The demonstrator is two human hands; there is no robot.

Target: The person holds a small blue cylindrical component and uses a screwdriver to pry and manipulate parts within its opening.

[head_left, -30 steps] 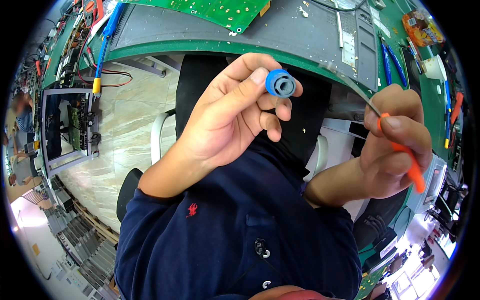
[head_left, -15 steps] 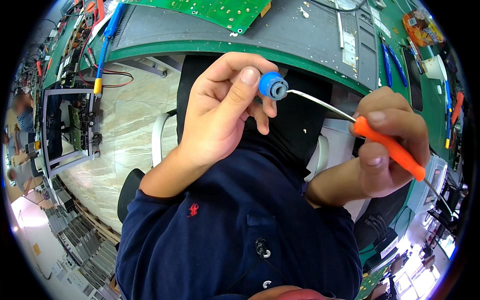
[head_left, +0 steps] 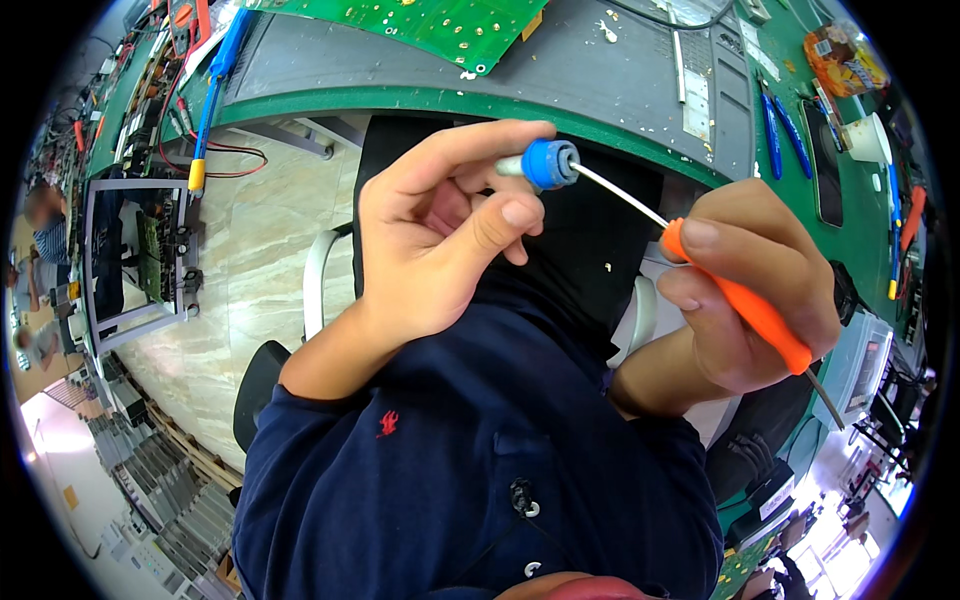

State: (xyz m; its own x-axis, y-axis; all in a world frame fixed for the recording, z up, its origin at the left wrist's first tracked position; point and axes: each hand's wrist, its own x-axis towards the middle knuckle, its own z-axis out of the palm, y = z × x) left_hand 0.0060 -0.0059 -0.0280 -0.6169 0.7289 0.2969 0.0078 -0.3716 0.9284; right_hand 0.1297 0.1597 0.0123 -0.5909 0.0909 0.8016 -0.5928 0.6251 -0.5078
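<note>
Fingers of the left hand (head_left: 425,240) grip a blue cylindrical fitting (head_left: 547,165), raised in front of the body near the edge of the desk (head_left: 862,225). I cannot tell every contact point, as the grip is partly hidden. Fingers of the right hand (head_left: 770,280) pinch an orange-handled tool (head_left: 765,325). I observe its metal shaft directed left, tip at the fitting's open end; I cannot tell its depth. On the desk lie a green circuit board (head_left: 430,28) and blue-handled pliers (head_left: 771,137).
</note>
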